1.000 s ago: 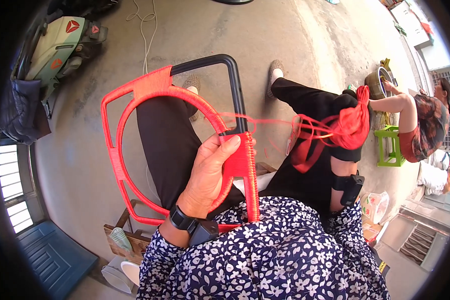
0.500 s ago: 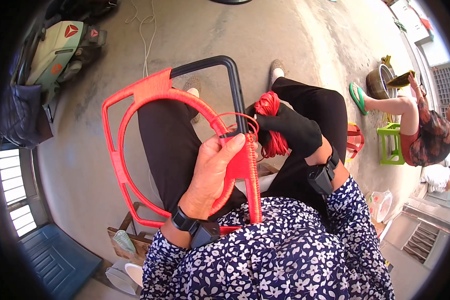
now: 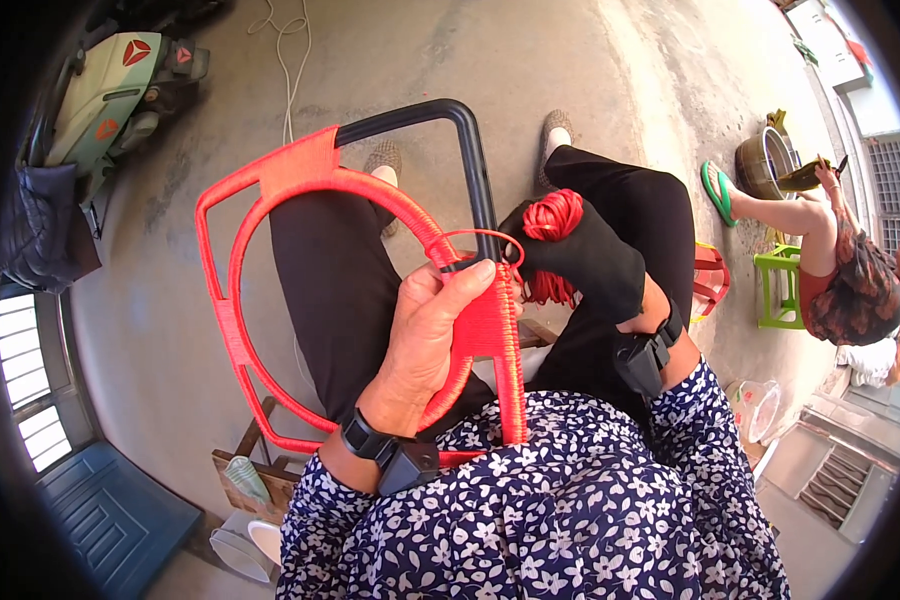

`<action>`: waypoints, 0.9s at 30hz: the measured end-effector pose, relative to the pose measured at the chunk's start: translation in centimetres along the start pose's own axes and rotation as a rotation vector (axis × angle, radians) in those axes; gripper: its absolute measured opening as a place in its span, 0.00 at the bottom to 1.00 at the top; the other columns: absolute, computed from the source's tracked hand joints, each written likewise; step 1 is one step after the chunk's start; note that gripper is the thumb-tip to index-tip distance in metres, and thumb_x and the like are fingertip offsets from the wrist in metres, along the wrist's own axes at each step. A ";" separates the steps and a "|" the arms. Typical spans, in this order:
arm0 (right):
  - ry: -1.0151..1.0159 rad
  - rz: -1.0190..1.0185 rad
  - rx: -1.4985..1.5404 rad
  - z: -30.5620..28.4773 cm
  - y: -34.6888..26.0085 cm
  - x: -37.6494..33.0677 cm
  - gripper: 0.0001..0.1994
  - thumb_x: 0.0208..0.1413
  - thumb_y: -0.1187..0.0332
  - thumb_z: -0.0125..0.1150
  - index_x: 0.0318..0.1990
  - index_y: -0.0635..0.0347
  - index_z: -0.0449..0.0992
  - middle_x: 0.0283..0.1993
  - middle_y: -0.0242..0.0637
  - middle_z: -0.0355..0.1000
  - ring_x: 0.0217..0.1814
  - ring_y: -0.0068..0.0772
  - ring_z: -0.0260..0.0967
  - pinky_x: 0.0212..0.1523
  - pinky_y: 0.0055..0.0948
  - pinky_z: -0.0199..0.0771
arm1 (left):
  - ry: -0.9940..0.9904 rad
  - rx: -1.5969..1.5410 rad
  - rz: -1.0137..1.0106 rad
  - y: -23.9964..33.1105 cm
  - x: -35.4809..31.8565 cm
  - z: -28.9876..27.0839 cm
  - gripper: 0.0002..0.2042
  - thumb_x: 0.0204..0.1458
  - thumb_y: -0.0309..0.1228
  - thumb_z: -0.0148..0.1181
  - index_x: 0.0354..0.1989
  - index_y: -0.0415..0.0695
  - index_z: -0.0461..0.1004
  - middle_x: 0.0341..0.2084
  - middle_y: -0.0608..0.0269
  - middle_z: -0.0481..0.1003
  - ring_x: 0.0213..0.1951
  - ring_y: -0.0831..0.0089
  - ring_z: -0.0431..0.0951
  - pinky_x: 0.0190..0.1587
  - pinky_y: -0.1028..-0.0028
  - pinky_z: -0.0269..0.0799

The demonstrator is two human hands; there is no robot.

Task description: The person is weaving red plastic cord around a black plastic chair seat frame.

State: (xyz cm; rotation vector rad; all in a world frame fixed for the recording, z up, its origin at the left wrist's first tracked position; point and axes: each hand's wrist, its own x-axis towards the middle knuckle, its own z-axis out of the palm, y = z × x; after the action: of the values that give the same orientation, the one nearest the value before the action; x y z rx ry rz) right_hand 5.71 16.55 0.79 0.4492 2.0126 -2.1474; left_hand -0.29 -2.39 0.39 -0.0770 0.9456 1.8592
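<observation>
In the head view, the frame [image 3: 300,172], a ring joined to an outer rim, sits over the lap with its lower end by the flowered shirt [image 3: 560,490]. Most of it is wrapped in red; a bent black tube [image 3: 478,170] at the top is bare. The bare left hand [image 3: 420,325] is closed on the frame, thumb pressed flat on the wrapped corner, fingers curled behind. The gloved right hand [image 3: 592,262] is bent around a bundle of red cord [image 3: 553,214]; its fingertips are partly hidden, so their exact grip I cannot tell. A slack loop [image 3: 470,233] arches near the tube's lower end. To wind well, I'd keep that thumb firm, draw the loop snug, lay each turn against the last, and keep the bundle from tangling.
</observation>
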 end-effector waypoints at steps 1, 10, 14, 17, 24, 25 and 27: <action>0.104 -0.024 -0.028 -0.1 0.3 0.2 0.11 0.52 0.68 0.64 0.39 0.64 0.76 0.29 0.30 0.74 0.29 0.19 0.70 0.33 0.21 0.71 | 0.006 -0.024 0.015 -0.1 0.1 0.1 0.11 0.57 0.30 0.58 0.44 0.37 0.73 0.31 0.58 0.78 0.32 0.73 0.79 0.37 0.73 0.78; 0.004 0.064 0.011 0.3 0.0 0.3 0.15 0.53 0.69 0.64 0.47 0.63 0.76 0.33 0.30 0.75 0.32 0.19 0.70 0.34 0.22 0.71 | -0.005 -0.015 0.007 -0.4 0.4 -0.3 0.10 0.56 0.28 0.57 0.41 0.35 0.74 0.31 0.52 0.79 0.30 0.68 0.81 0.36 0.71 0.79; 0.203 -0.555 -0.663 -3.7 6.5 -5.2 0.15 0.52 0.70 0.64 0.48 0.64 0.75 0.35 0.31 0.76 0.33 0.19 0.71 0.36 0.23 0.72 | 0.021 0.005 0.002 -0.2 0.2 0.2 0.09 0.56 0.27 0.57 0.40 0.35 0.74 0.32 0.51 0.79 0.31 0.68 0.81 0.36 0.71 0.79; 0.140 -0.372 -0.577 -1.3 0.0 -4.9 0.13 0.51 0.73 0.64 0.45 0.64 0.77 0.37 0.33 0.77 0.34 0.19 0.71 0.38 0.23 0.73 | 0.026 0.011 -0.005 -0.2 0.2 -0.2 0.09 0.55 0.27 0.56 0.40 0.34 0.74 0.32 0.51 0.79 0.31 0.68 0.81 0.36 0.71 0.80; 0.099 -0.257 -0.247 0.5 -0.7 -0.9 0.10 0.48 0.73 0.67 0.39 0.65 0.77 0.33 0.33 0.76 0.33 0.19 0.71 0.37 0.23 0.73 | 0.008 0.008 -0.002 -0.3 0.5 -0.2 0.09 0.56 0.28 0.57 0.41 0.35 0.74 0.31 0.55 0.79 0.30 0.70 0.80 0.35 0.72 0.78; 0.101 -0.257 -0.247 0.3 -0.8 -0.9 0.10 0.48 0.73 0.67 0.39 0.65 0.77 0.33 0.33 0.76 0.33 0.19 0.71 0.37 0.23 0.73 | 0.010 0.013 -0.010 -0.3 0.6 -0.3 0.09 0.57 0.28 0.57 0.41 0.35 0.74 0.31 0.55 0.79 0.30 0.70 0.80 0.35 0.72 0.78; 0.053 -0.220 -0.297 0.1 -1.1 -0.9 0.10 0.47 0.75 0.67 0.39 0.64 0.77 0.33 0.35 0.76 0.32 0.22 0.72 0.36 0.23 0.73 | 0.017 0.019 -0.014 -0.2 0.5 -0.3 0.09 0.57 0.28 0.57 0.41 0.35 0.74 0.31 0.55 0.79 0.30 0.70 0.80 0.35 0.72 0.78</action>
State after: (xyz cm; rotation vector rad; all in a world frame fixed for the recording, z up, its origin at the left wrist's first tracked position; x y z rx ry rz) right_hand 6.17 16.49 2.11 0.2534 2.4620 -1.9144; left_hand -0.49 -2.17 -0.18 -0.0871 0.9723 1.8392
